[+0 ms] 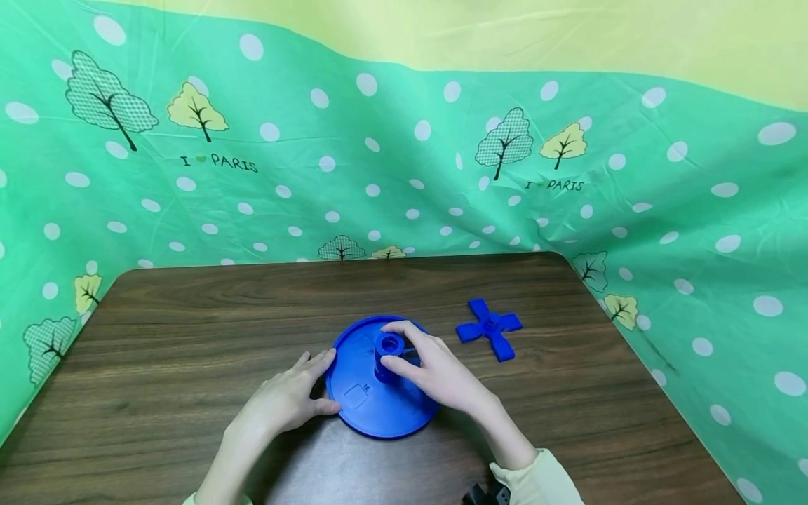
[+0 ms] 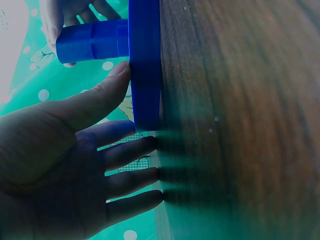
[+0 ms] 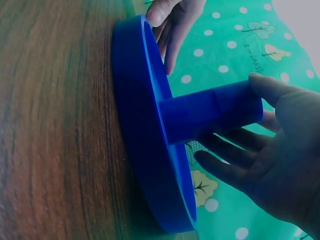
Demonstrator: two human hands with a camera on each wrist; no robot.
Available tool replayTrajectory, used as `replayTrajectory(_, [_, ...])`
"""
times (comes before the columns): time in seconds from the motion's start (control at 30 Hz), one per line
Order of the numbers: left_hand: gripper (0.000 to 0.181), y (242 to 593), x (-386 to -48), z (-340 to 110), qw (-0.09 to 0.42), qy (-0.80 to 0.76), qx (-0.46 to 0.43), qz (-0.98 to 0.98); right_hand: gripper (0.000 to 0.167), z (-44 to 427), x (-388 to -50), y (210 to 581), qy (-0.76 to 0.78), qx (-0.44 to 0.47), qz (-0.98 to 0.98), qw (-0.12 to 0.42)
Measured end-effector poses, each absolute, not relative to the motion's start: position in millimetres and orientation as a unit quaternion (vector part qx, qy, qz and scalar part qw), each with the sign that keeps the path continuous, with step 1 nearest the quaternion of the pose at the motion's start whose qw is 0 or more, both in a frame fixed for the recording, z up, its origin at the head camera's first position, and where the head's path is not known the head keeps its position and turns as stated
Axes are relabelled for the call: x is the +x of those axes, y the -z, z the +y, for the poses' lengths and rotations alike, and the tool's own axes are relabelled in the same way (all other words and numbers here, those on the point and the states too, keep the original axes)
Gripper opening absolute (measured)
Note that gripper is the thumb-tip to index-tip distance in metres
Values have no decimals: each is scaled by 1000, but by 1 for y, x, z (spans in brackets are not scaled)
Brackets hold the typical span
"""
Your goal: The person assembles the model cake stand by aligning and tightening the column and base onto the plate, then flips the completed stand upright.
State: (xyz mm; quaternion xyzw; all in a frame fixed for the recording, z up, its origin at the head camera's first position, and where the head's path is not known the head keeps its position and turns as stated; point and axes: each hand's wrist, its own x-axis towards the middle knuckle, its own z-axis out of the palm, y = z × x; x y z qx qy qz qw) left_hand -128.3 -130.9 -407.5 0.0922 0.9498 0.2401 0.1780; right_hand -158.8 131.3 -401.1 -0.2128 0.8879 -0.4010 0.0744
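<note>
A round blue disc with a raised rim lies flat on the table. From its middle stands an upright blue hollow post, also seen from the side in the right wrist view. My right hand holds the post near its top, thumb on the near side and index finger across from it. The other fingers of that hand spread alongside the post. At the disc's left edge my left hand touches the rim with thumb and index finger. Its remaining fingers extend fairly straight, their tips at the tabletop.
A flat blue four-armed cross piece lies right of the disc. Partly cut off at the bottom edge, a small black object sits by the right sleeve. Green dotted cloth hangs behind and beside the wooden table.
</note>
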Motion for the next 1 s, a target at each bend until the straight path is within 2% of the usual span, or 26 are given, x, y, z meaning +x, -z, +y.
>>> replayTrajectory(0.33, [90, 409, -129, -131, 176, -239, 92, 950, 44, 132, -159, 401, 397, -215, 889, 74])
replayTrajectory(0.77, [89, 408, -130, -130, 181, -237, 91, 950, 55, 137, -160, 398, 403, -211, 887, 83])
replayTrajectory(1.0, [90, 407, -128, -131, 175, -239, 98, 950, 53, 154, -164, 393, 413, -214, 883, 57])
